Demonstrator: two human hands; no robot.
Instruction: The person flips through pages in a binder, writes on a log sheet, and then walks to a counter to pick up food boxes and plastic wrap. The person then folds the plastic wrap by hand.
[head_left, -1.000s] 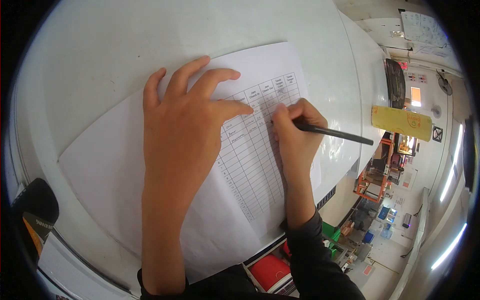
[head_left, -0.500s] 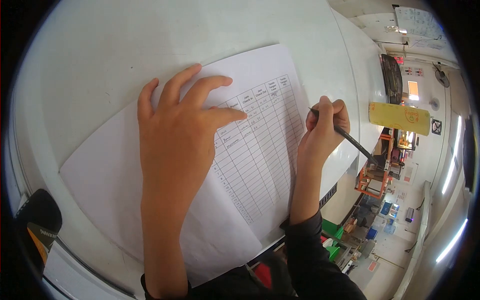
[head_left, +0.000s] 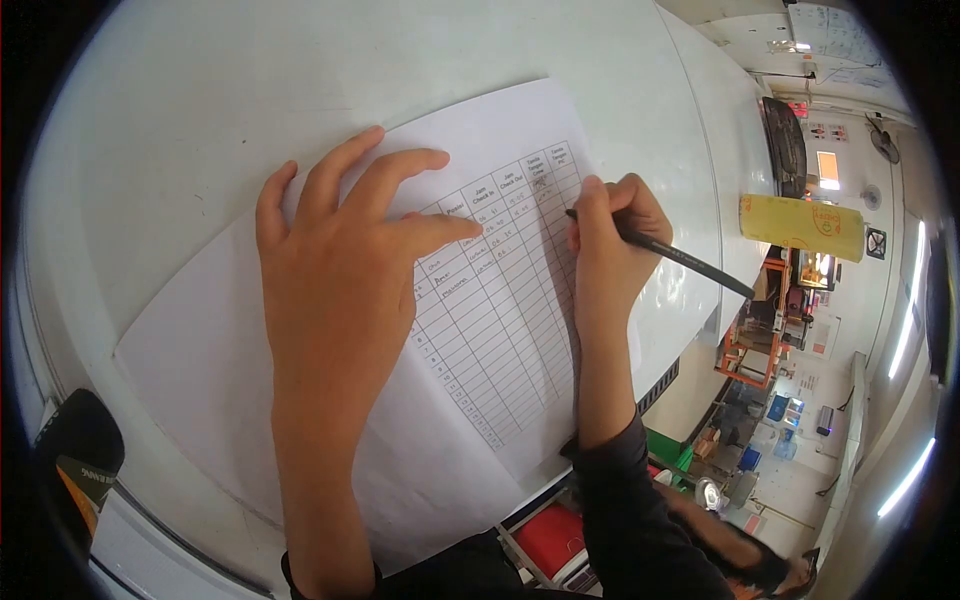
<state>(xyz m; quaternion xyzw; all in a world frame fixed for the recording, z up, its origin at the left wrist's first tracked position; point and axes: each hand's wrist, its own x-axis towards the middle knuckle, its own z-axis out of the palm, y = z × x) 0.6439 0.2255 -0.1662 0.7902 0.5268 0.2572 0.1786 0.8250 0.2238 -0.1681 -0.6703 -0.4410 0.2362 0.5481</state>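
The right hand (head_left: 618,245) grips a slim black pen (head_left: 690,262) over a white printed paper form (head_left: 510,300); the left hand (head_left: 345,260), fingers spread, holds nothing, resting on the form

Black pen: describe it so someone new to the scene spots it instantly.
On the big white table lies a printed form with a ruled grid. The right hand, at the grid's right edge, holds the pen, rear end pointing right. It's slim and straight, unlike the loose black sleeve below.

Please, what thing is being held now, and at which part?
A black pencil or pen, held near its writing tip by the right hand.
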